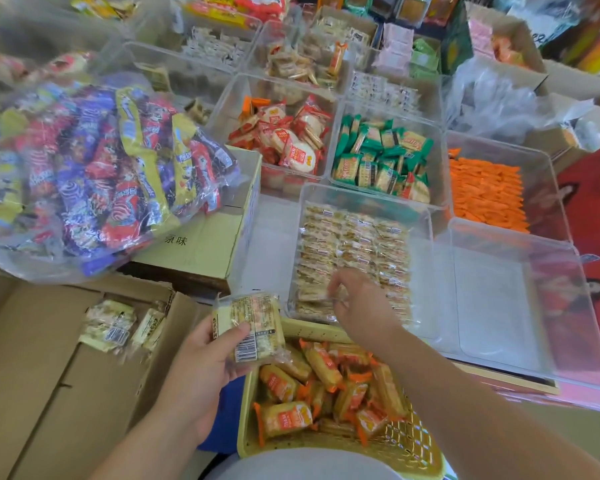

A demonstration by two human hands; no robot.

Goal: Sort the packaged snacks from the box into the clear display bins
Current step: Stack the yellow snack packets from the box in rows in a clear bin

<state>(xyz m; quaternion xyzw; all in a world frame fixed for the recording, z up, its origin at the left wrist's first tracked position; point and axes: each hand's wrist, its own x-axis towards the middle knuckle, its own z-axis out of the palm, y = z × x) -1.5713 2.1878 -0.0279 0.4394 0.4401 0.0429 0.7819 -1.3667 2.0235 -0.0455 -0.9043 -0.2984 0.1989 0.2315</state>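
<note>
My left hand (201, 368) grips a stack of pale yellow snack packets (248, 329) above the corner of the open cardboard box (49, 375). Two or three more of these packets (118, 325) lie inside the box. My right hand (359, 303) reaches over the near wall of a clear bin (420, 216) lined with rows of the same kind of clear-wrapped snacks (354, 251); its fingers touch the near row, and I cannot tell whether they hold a packet.
A yellow basket (253, 445) of orange-wrapped crackers sits right below my hands. An empty clear bin (520, 306) stands right of the filled one. Behind are bins of red, green and orange packets. A large plastic bag of colourful snacks (94, 168) rests on a closed carton at left.
</note>
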